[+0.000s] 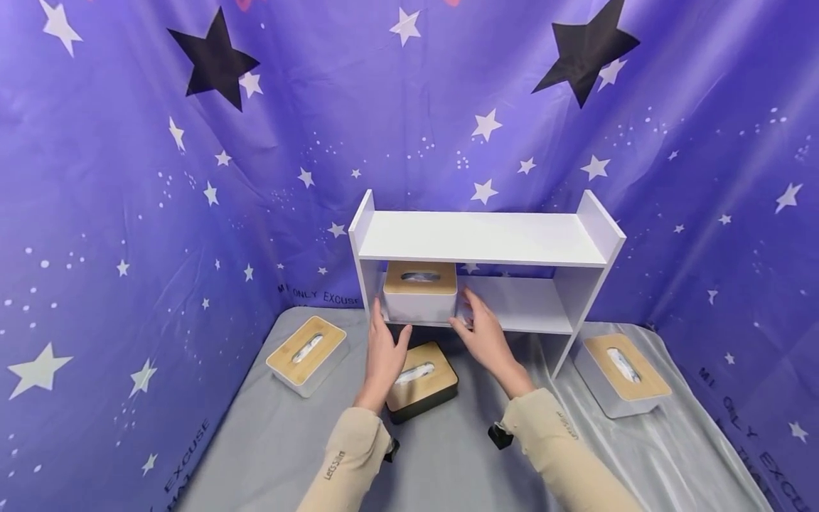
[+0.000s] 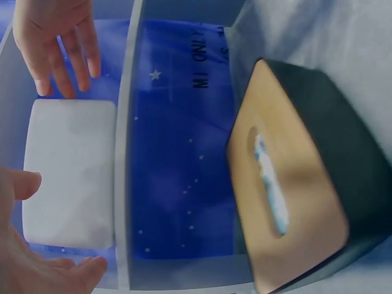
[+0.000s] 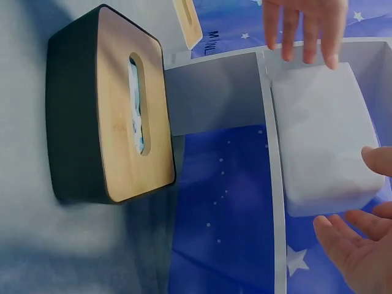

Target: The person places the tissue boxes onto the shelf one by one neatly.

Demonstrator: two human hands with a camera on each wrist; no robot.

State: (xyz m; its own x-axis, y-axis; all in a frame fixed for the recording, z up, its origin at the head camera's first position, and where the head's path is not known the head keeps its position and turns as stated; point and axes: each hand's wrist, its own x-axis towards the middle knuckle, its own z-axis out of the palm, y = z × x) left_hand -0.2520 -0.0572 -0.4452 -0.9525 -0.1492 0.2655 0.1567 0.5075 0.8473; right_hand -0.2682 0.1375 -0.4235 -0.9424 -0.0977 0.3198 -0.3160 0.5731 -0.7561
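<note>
Purple starry backdrop behind a white shelf [image 1: 480, 238], where the left hand [image 1: 384, 352] and right hand [image 1: 486, 331], fingers spread, flank a white tissue box [image 1: 419, 302] seemingly being seated, likely needing a gentle push inward.

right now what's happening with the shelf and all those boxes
A person has both hands at a white tissue box that sits on the lower level of a small white shelf. The left hand is at its left end and the right hand at its right end, fingers straight and close to the box without curling round it. A black tissue box lies on the grey cloth just in front of the shelf, and two more white ones, one to the left and one to the right.
</note>
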